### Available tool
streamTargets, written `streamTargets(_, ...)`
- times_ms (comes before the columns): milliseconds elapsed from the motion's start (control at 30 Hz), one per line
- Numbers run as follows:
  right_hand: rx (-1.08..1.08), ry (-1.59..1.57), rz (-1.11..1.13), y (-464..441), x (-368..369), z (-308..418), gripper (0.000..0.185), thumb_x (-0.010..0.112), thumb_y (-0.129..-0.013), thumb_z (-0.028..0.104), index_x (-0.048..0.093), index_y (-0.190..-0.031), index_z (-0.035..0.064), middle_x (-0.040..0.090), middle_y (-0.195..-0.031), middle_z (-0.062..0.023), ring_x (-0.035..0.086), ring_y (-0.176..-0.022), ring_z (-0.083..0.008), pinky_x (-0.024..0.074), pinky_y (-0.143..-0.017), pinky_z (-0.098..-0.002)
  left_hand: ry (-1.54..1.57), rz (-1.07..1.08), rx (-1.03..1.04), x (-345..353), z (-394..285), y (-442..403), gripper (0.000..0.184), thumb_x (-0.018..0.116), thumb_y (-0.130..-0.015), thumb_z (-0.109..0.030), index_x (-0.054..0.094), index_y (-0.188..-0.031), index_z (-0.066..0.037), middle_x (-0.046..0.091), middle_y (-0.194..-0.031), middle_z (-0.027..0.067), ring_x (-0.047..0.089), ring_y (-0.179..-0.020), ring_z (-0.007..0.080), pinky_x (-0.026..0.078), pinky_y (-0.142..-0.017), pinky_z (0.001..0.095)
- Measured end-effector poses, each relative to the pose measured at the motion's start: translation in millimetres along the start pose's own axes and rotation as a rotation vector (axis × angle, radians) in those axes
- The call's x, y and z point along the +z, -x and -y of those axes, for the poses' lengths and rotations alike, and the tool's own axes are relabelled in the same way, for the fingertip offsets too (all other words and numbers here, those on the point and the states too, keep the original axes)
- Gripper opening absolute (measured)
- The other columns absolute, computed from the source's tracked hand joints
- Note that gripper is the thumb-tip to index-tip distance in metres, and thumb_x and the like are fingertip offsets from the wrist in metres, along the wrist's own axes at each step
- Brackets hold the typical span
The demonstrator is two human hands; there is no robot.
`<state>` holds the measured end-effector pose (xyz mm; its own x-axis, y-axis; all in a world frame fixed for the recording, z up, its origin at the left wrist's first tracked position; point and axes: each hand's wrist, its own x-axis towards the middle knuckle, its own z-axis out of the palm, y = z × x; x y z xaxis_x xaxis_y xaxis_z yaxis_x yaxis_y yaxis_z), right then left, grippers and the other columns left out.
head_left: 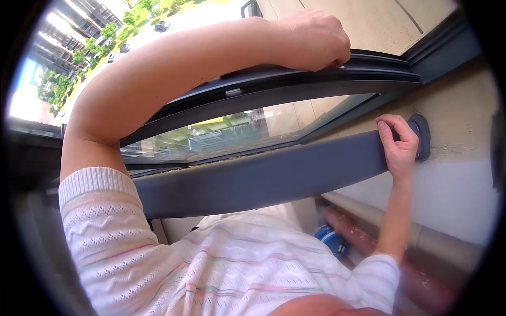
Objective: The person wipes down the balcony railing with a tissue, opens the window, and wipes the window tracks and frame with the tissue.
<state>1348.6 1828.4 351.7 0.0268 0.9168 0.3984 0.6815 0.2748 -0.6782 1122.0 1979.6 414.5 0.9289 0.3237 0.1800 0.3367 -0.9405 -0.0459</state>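
Note:
My left arm reaches out over the dark window frame. My left hand is closed in a fist at the outer edge of that frame. A tiny pale bit shows under its fingers; what they hold is hidden. Lower down, a broad dark grey rail crosses in front of my body. My right hand is curled over the right end of this rail, beside its rounded wall mount. Between rail and outer frame lies a glass pane with reflections.
Outside at upper left are buildings, trees and parked cars far below. A beige wall stands at the right. Under the rail, a blue round object sits near a reddish pipe.

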Motion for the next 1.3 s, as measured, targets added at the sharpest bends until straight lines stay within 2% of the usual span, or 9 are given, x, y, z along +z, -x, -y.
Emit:
streamTargets(167, -0.002, 0.008, 0.012, 2.2, 1.2, -0.6, 0.005, 0.059, -0.081, 0.0, 0.06, -0.084, -0.0041, 0.06, -0.081, -0.007, 0.054, -0.075, -0.0129, 0.0423, -0.07, -0.0218, 0.014, 0.009, -0.069, -7.1, 7.9, 58.6, 0.011, 0.062, -0.077, -0.01, 0.068, -0.086, -0.009, 0.059, -0.075, 0.0062, 0.061, -0.075, 0.0223, 0.05, -0.067, 0.0327)
streamTargets(367, -0.001, 0.037, 0.023, 3.0, 1.7, -1.4, 0.006, 0.059, -0.081, 0.0, 0.06, -0.084, -0.0042, 0.06, -0.082, -0.0065, 0.054, -0.076, -0.0124, 0.042, -0.071, -0.0216, 0.038, -0.058, -0.121, -21.5, 8.0, 136.1, 0.013, 0.064, -0.074, -0.007, 0.068, -0.086, -0.008, 0.054, -0.069, 0.0071, 0.057, -0.062, 0.024, 0.046, -0.057, 0.0337)
streamTargets(600, 0.035, 0.023, 0.051, 2.7, 1.5, -0.9, 0.006, 0.057, -0.083, 0.002, 0.059, -0.086, -0.004, 0.059, -0.082, -0.0048, 0.052, -0.077, -0.0112, 0.0405, -0.071, -0.0209, 0.246, -0.185, -0.086, -21.7, 11.8, 147.2, 0.01, 0.063, -0.073, -0.001, 0.064, -0.082, -0.005, 0.054, -0.069, 0.0083, 0.056, -0.062, 0.0255, 0.046, -0.057, 0.0342)
streamTargets(667, 0.033, 0.024, 0.066, 1.1, 1.5, -1.0, 0.007, 0.056, -0.084, 0.002, 0.058, -0.086, -0.0038, 0.058, -0.083, -0.0043, 0.052, -0.079, -0.0109, 0.0398, -0.072, -0.0207, 0.271, -0.212, -0.048, -17.6, 15.4, 139.2, 0.008, 0.062, -0.073, -0.001, 0.061, -0.08, -0.004, 0.054, -0.07, 0.0087, 0.057, -0.063, 0.0262, 0.046, -0.057, 0.0345)
streamTargets(767, 0.034, 0.055, 0.065, 1.6, 0.8, 4.1, 0.006, 0.056, -0.084, 0.001, 0.059, -0.086, -0.0037, 0.058, -0.083, -0.0047, 0.051, -0.078, -0.0109, 0.0396, -0.072, -0.0206, 0.249, -0.127, 0.006, -16.6, 16.3, 114.8, 0.008, 0.062, -0.072, 0.0, 0.058, -0.077, -0.003, 0.054, -0.07, 0.0091, 0.057, -0.064, 0.0271, 0.046, -0.057, 0.035)
streamTargets(867, -0.05, 0.162, -0.017, -1.1, 2.2, 7.6, 0.004, 0.062, -0.075, 0.001, 0.062, -0.079, 0.0007, 0.062, -0.075, -0.007, 0.056, -0.07, -0.0181, 0.0421, -0.068, -0.0267, 0.28, -0.125, 0.071, -10.8, 16.5, 76.7, 0.007, 0.062, -0.071, -0.001, 0.056, -0.074, -0.002, 0.054, -0.07, 0.009, 0.057, -0.065, 0.027, 0.046, -0.057, 0.0358)
streamTargets(967, -0.081, 0.174, -0.03, -0.6, 3.4, 10.7, 0.005, 0.064, -0.071, 0.002, 0.062, -0.076, 0.0024, 0.062, -0.074, -0.0072, 0.057, -0.069, -0.0203, 0.0417, -0.068, -0.0281, 0.249, 0.007, 0.058, -8.9, 14.5, 38.6, 0.006, 0.061, -0.071, -0.001, 0.055, -0.072, -0.002, 0.054, -0.07, 0.0098, 0.057, -0.067, 0.0278, 0.047, -0.059, 0.0369)
streamTargets(1167, -0.168, 0.186, 0.0, -4.7, -0.5, 8.0, 0.008, 0.065, -0.068, 0.001, 0.062, -0.074, 0.0044, 0.062, -0.073, -0.0052, 0.056, -0.067, -0.0201, 0.039, -0.064, -0.0289, 0.145, -0.032, 0.121, 10.8, 0.6, -66.8, 0.004, 0.059, -0.07, -0.002, 0.058, -0.074, -0.001, 0.06, -0.075, 0.0123, 0.06, -0.074, 0.0303, 0.047, -0.063, 0.0391)
streamTargets(1300, -0.194, 0.161, 0.02, -5.8, -2.3, 3.9, 0.009, 0.065, -0.068, 0.001, 0.061, -0.075, 0.005, 0.061, -0.073, -0.0052, 0.055, -0.066, -0.0209, 0.0394, -0.066, -0.0297, 0.168, -0.009, 0.082, 17.5, -12.9, -131.3, 0.012, 0.057, -0.071, -0.004, 0.062, -0.081, -0.004, 0.062, -0.082, 0.0141, 0.061, -0.081, 0.0309, 0.049, -0.068, 0.0388)
